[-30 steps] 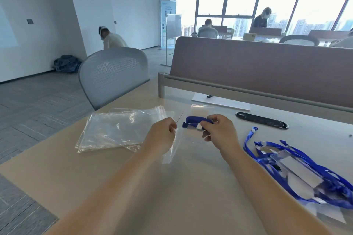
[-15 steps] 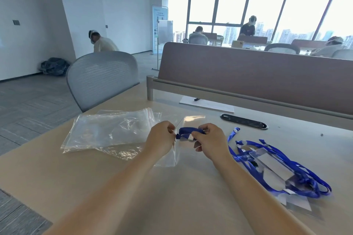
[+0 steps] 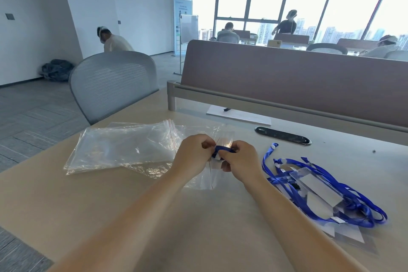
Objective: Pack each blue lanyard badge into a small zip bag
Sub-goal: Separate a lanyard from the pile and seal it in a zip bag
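dark bundled bag (image 3: 57,70): lies on the grey floor at the far left, against the white wall.
bent-over person in a pale top (image 3: 113,41): behind the chair, well apart from the table.
grey mesh-backed office chair (image 3: 112,84): stands at the table's far left corner, its back toward the camera.
pale beige tabletop (image 3: 99,212): bears everything listed below.
stack of clear plastic zip bags (image 3: 123,148): lies flat on the tabletop left of the hands; thin red zip lines show near its right edge.
left hand (image 3: 194,157): fingers curled, thumb and fingertips pinching the upper edge of the small clear zip bag (image 3: 210,178), which hangs from that grip down to the tabletop.
folded blue lanyard badge (image 3: 221,152): a compact blue bundle with a white piece, held between the two hands at the top of the small bag; whether it is already inside cannot be told.
right hand (image 3: 240,163): fingers curled round the right end of the bundle, knuckles up, close beside the left hand.
white paper sheet (image 3: 240,117): lies at the foot of the brown desk divider (image 3: 287,79), a small black object resting on it.
black oval cable grommet (image 3: 282,136): set in the tabletop, beyond and right of the hands.
heap of blue lanyards with clear badge holders (image 3: 313,185): lies tangled on the tabletop right of the right forearm, apart from it.
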